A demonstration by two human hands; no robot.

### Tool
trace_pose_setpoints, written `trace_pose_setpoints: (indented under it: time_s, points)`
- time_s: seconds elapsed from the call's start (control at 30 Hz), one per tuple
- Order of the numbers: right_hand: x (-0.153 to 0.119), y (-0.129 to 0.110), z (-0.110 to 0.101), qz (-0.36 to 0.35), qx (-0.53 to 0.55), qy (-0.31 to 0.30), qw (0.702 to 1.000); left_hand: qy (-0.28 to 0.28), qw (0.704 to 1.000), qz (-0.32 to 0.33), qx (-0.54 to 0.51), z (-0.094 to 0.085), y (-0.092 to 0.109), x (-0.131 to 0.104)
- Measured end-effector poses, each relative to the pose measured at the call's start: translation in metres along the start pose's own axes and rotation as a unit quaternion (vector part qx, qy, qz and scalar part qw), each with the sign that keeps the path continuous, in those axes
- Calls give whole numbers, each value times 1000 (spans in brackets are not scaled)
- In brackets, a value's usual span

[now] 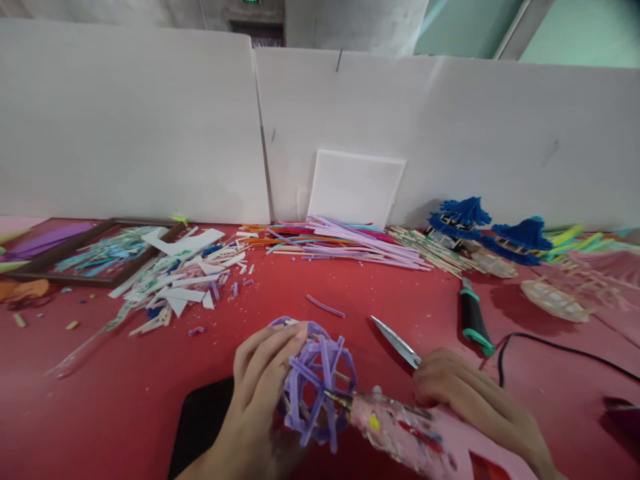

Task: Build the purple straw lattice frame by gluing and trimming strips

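Left hand [260, 393], clasping round purple fuzzy-stem lattice [326, 367]; right hand [470, 393], gripping pink glue gun [410, 433]; risk: burns, should metal nozzle [340, 399] between them slip.

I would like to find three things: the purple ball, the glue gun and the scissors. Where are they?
Purple ball [314, 379], head view: on a strip at its front.
Glue gun [425, 439], head view: on its stained pink body.
Scissors [397, 342], head view: on the metal blade.
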State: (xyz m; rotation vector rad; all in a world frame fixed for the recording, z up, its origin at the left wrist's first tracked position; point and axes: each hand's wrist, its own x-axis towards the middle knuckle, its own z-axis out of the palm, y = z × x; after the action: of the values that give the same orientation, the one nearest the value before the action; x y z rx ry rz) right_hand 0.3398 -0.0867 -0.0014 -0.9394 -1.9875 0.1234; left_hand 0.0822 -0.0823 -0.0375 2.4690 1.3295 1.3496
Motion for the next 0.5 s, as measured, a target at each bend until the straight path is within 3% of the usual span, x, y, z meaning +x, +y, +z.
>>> trace_pose_setpoints:
  time_s: [0.5]
  points:
    - [-1, 0, 0, 12, 1, 4, 1000, -13, 1000, 17, -1, -2, -3, 0]
